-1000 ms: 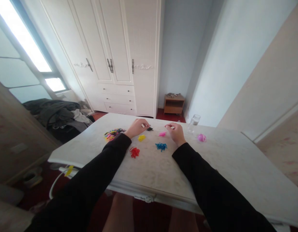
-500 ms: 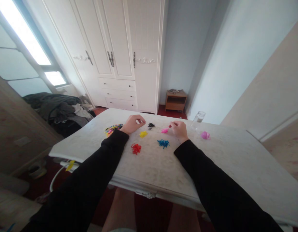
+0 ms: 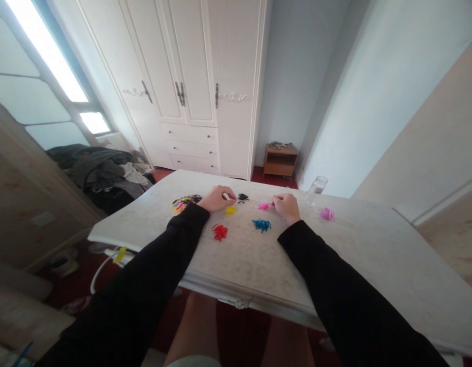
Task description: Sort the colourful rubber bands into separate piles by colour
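Note:
My left hand [image 3: 219, 199] is held in a pinch just above the table, its fingertips between a pile of black rubber bands [image 3: 243, 197] and a pile of yellow rubber bands [image 3: 230, 210]. Whatever the pinch holds is too small to make out. Closed fingertips of my right hand [image 3: 287, 207] are at the edge of a pile of pink rubber bands [image 3: 263, 206]; their content cannot be made out. Closer to me lie red rubber bands [image 3: 219, 232] and blue rubber bands [image 3: 262, 225]. Mixed-colour bands [image 3: 185, 203] are heaped beside my left wrist, partly hidden by it.
The white table [image 3: 251, 265] carries a clear glass jar [image 3: 317, 188] near its far edge and a purple-pink lump [image 3: 327, 214] to the right. Behind stand a white wardrobe [image 3: 198, 66] and a small wooden nightstand [image 3: 281, 160]. Clothes [image 3: 102, 171] are piled at left.
The view has shifted slightly, moving everything a little rightward. My left fingertips have come lower and nearer the black bands. My right fingertips have come closer to the pink ones.

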Demonstrator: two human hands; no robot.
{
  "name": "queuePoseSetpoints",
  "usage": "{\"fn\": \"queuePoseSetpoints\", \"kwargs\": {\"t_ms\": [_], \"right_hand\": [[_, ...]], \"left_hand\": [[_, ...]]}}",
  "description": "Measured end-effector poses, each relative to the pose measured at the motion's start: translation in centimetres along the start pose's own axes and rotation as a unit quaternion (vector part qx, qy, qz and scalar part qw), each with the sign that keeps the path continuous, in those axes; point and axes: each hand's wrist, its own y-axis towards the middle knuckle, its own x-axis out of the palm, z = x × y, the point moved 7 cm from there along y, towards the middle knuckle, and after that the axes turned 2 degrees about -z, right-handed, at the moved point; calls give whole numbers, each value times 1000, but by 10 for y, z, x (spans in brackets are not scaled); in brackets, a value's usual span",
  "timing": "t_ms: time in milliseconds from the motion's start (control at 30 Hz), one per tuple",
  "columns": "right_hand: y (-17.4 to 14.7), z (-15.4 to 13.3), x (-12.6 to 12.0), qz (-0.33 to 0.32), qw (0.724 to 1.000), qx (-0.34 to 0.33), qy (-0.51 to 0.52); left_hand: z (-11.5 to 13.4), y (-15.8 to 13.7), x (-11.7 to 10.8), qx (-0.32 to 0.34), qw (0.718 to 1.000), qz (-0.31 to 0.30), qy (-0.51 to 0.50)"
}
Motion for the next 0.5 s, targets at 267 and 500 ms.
{"fn": "queuePoseSetpoints", "kwargs": {"t_ms": [267,500], "right_hand": [[1,0,1,8,1000,-16,-6],[-1,2,0,7,999,16,-28]], "left_hand": [[1,0,11,22,997,-68,18],[1,1,13,34,996,-77,29]]}}
